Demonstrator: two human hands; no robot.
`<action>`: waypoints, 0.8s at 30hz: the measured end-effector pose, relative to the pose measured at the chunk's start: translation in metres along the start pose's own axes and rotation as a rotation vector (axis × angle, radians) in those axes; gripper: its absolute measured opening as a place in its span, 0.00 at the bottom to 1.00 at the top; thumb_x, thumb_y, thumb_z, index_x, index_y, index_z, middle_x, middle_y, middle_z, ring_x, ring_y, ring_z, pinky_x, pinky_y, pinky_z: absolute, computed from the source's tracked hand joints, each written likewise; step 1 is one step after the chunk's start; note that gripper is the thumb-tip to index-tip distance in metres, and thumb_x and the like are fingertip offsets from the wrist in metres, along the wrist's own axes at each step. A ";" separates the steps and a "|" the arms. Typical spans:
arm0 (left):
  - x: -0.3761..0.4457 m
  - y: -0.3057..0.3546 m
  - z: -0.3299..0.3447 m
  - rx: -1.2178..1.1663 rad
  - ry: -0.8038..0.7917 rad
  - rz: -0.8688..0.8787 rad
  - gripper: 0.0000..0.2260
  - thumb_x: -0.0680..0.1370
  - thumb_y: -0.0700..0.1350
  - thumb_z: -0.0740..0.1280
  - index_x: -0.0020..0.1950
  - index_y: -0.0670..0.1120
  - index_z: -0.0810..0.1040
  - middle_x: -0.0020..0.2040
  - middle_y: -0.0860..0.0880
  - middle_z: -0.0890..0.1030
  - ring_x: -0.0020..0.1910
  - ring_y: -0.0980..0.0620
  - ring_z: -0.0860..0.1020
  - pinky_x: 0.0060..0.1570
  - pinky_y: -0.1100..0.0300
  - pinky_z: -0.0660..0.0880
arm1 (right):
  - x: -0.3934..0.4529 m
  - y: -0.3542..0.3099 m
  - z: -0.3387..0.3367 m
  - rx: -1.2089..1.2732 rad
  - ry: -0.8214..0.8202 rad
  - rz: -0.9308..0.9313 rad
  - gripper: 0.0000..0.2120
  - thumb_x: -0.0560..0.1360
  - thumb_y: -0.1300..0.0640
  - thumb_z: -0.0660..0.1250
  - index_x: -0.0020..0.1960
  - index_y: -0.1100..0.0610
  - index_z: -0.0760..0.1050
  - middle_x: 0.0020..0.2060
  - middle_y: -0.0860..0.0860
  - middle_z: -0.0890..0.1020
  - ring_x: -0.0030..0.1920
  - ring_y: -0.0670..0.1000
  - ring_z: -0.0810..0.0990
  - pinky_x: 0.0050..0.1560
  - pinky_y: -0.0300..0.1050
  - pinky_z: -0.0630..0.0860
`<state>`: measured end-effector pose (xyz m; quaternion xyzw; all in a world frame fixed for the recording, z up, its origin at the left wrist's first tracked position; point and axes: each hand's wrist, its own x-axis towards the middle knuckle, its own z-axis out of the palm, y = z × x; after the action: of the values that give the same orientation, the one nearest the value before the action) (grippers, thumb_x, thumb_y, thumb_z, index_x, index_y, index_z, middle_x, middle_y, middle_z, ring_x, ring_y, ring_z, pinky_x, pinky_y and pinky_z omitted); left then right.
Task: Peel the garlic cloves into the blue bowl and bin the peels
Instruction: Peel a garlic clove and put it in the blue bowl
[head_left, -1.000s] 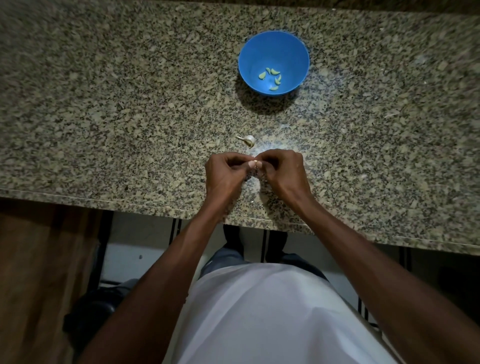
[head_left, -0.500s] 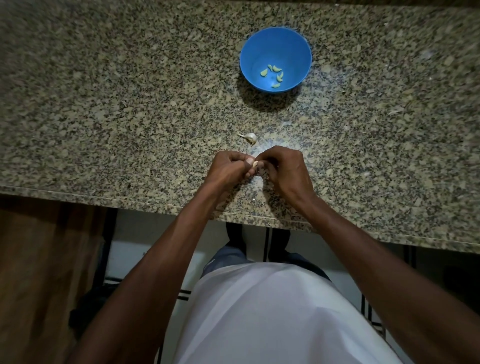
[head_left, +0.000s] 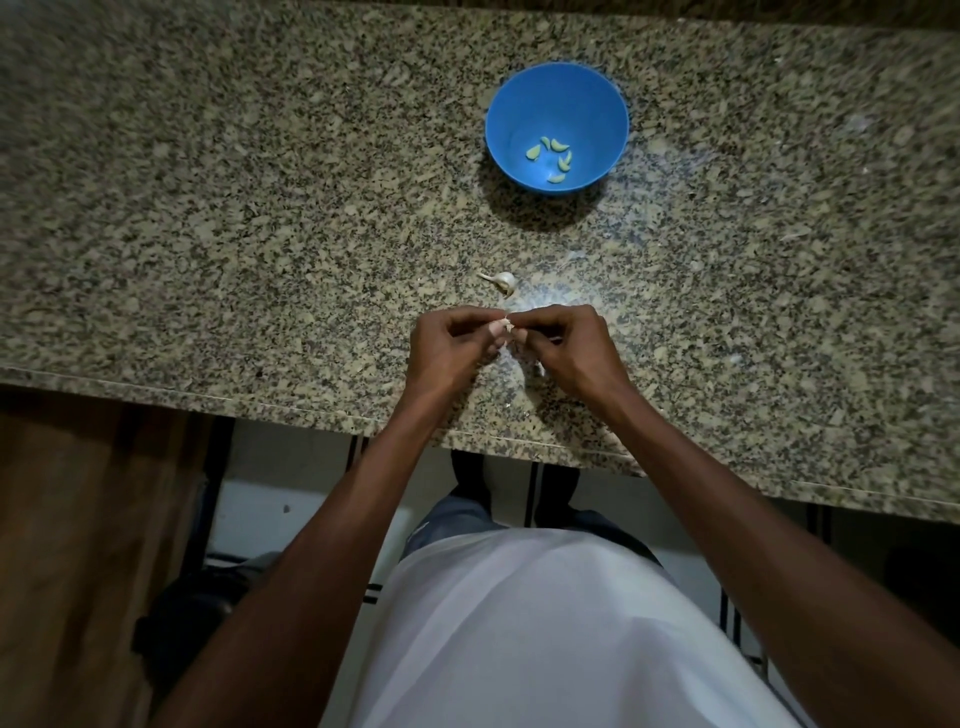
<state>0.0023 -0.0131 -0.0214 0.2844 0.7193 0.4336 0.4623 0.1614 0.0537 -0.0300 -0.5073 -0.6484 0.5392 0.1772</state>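
Observation:
A blue bowl (head_left: 597, 104) stands on the granite counter with several peeled garlic cloves (head_left: 557, 156) in its bottom. Nearer to me, my left hand (head_left: 449, 353) and my right hand (head_left: 569, 348) meet fingertip to fingertip above the counter and pinch one small garlic clove (head_left: 506, 326) between them. A bit of pale skin sticks out at the fingertips. Just beyond my hands lies the rest of a garlic bulb (head_left: 503, 281) with its stem pointing left. Pale peel scraps (head_left: 540, 368) lie on the counter under my right hand.
The speckled granite counter (head_left: 260, 234) runs across the whole view, with its front edge just below my wrists. A wooden cabinet front (head_left: 78, 545) is at lower left, and a dark object sits on the tiled floor beside it.
My hands stay together on the clove, with the fingers shifting slightly as they work at it. The bowl and the bulb piece have not moved on the counter.

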 end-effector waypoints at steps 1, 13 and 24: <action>0.000 -0.001 0.000 -0.015 -0.011 0.002 0.10 0.78 0.36 0.74 0.58 0.41 0.86 0.50 0.44 0.87 0.48 0.49 0.87 0.50 0.54 0.85 | -0.001 0.000 -0.001 0.003 0.001 0.027 0.10 0.80 0.61 0.72 0.60 0.55 0.86 0.55 0.50 0.88 0.53 0.43 0.86 0.53 0.40 0.82; -0.007 -0.007 0.009 -0.225 -0.041 0.049 0.09 0.79 0.37 0.74 0.57 0.36 0.83 0.48 0.40 0.87 0.48 0.42 0.87 0.50 0.55 0.84 | -0.008 -0.004 -0.005 0.334 0.025 0.097 0.08 0.80 0.60 0.73 0.58 0.59 0.86 0.50 0.53 0.89 0.52 0.51 0.88 0.53 0.50 0.84; -0.008 -0.006 0.014 -0.237 0.026 0.046 0.08 0.77 0.36 0.74 0.56 0.38 0.84 0.51 0.46 0.87 0.52 0.51 0.86 0.49 0.62 0.81 | -0.004 -0.004 0.003 0.688 -0.044 0.288 0.10 0.78 0.62 0.74 0.59 0.63 0.85 0.51 0.58 0.88 0.50 0.52 0.87 0.50 0.41 0.82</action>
<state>0.0182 -0.0176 -0.0256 0.2386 0.6620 0.5298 0.4735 0.1590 0.0491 -0.0267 -0.4923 -0.3550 0.7558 0.2458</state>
